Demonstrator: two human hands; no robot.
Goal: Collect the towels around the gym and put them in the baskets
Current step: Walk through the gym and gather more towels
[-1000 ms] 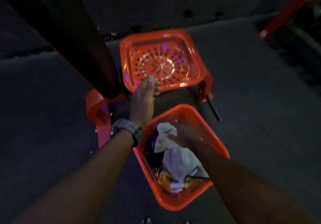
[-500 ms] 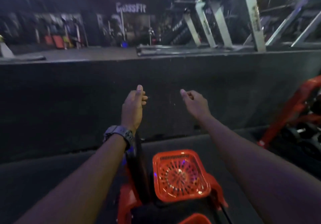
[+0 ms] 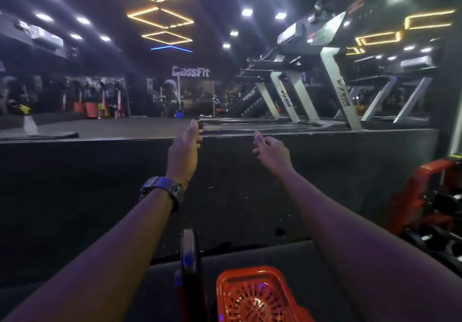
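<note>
Both my arms reach forward at chest height in front of a dark low wall (image 3: 100, 184). My left hand (image 3: 184, 150), with a dark watch on its wrist, holds nothing; its fingers are loosely curled and the thumb points up. To its right, my right hand (image 3: 271, 153) is also empty, with the fingers bent and apart. An orange perforated basket (image 3: 255, 294) with nothing in it stands on the floor at the bottom edge, below and between my arms. No towel is in view.
A dark weight plate (image 3: 191, 266) stands on edge just left of the basket. A red dumbbell rack (image 3: 430, 204) is at the right. Treadmills (image 3: 310, 76) line the raised platform behind the wall. More gym gear stands far left.
The view has swung up from the floor baskets to the gym hall. My right hand left the towels in the near basket, which is out of view, and both hands rose forward.
</note>
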